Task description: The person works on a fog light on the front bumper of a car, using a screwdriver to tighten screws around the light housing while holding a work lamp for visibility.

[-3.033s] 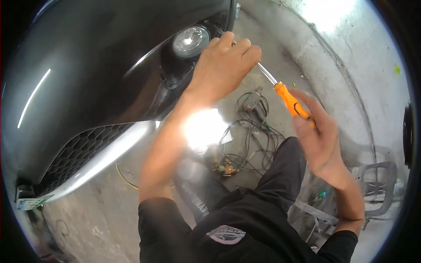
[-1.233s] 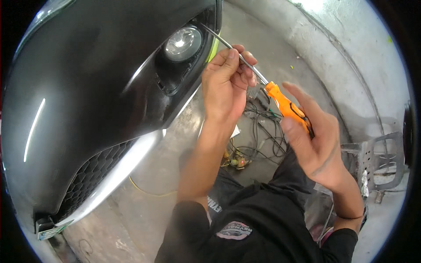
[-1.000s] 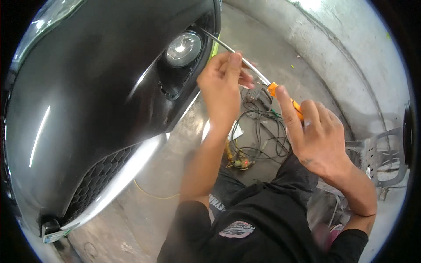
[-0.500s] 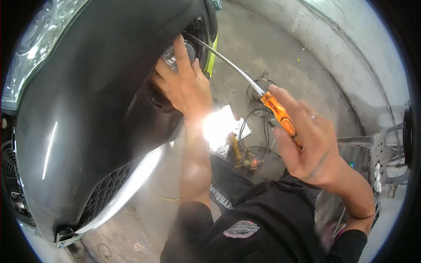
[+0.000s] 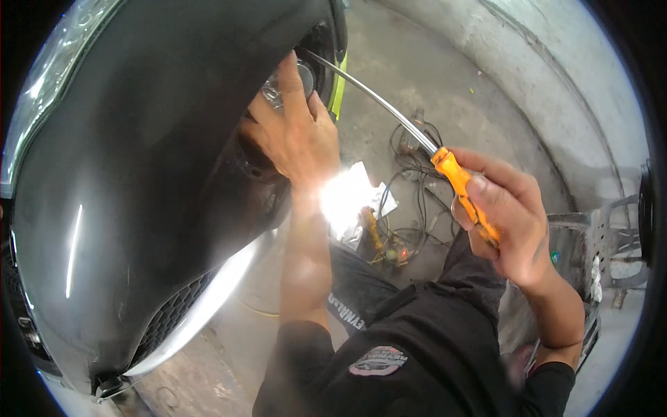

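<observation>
A round, clear fog light (image 5: 272, 92) sits in the opening of a dark car bumper (image 5: 139, 139). My left hand (image 5: 299, 135) grips it, fingers spread around its face and their tips partly hidden in the recess. In my right hand (image 5: 504, 208) is a long screwdriver (image 5: 462, 184) with an orange handle and a metal shaft. My fingers wrap the handle, the thumb lying along it. The shaft slants up and left into the recess just above the light, where its tip is hidden.
A glaring work light (image 5: 347, 201) shines beside my left forearm. Dark cables (image 5: 420, 187) lie tangled on the concrete floor. A metal stand (image 5: 601, 229) is at the right, near a pale panel (image 5: 590, 83). Below the bumper is a honeycomb grille (image 5: 170, 313).
My right hand has turned on the screwdriver handle, its fingers now curled round it with the thumb on top. The handle has shifted slightly right. My left hand stays at the fog light.
</observation>
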`<state>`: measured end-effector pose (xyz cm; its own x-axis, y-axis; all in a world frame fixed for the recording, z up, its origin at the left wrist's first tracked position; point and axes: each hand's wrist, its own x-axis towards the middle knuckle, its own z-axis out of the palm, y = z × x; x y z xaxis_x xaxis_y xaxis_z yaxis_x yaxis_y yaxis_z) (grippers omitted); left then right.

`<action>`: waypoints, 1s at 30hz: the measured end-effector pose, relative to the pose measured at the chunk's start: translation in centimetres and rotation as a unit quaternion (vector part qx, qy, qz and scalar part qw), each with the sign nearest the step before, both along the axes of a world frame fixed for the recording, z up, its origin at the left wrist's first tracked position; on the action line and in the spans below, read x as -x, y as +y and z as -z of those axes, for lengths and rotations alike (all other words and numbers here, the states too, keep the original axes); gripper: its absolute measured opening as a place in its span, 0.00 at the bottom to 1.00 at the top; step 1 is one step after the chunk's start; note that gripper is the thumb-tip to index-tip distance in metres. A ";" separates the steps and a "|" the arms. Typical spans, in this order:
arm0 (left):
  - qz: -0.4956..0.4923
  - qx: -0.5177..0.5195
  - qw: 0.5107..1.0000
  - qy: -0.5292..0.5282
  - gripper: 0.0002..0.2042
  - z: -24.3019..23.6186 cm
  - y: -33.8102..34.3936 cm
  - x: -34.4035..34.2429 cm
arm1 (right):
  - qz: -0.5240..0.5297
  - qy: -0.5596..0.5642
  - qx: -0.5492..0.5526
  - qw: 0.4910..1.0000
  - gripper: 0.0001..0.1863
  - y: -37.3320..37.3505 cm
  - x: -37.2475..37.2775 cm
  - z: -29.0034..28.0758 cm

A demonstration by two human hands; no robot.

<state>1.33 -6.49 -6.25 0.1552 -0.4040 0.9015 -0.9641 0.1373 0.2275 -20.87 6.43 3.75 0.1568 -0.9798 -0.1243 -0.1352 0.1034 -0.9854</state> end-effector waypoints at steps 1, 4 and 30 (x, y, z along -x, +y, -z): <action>-0.005 0.006 1.000 -0.003 0.43 0.4 -0.2 -0.1 | 0.017 -0.094 -0.144 0.985 0.25 -0.4 -0.2 -1.5; -0.004 0.009 1.000 0.001 0.42 0.5 -0.4 -0.1 | 0.005 0.079 0.071 0.994 0.26 0.0 -0.7 -0.9; 0.024 -0.026 0.999 0.023 0.34 0.2 0.1 0.0 | -0.037 0.575 0.379 0.724 0.27 0.1 -2.7 0.3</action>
<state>1.34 -6.39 -6.46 0.1752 -0.4581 0.8715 -0.9449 0.1703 0.2795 -18.13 6.54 3.48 0.4316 -0.8290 0.3556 -0.8891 -0.4575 0.0126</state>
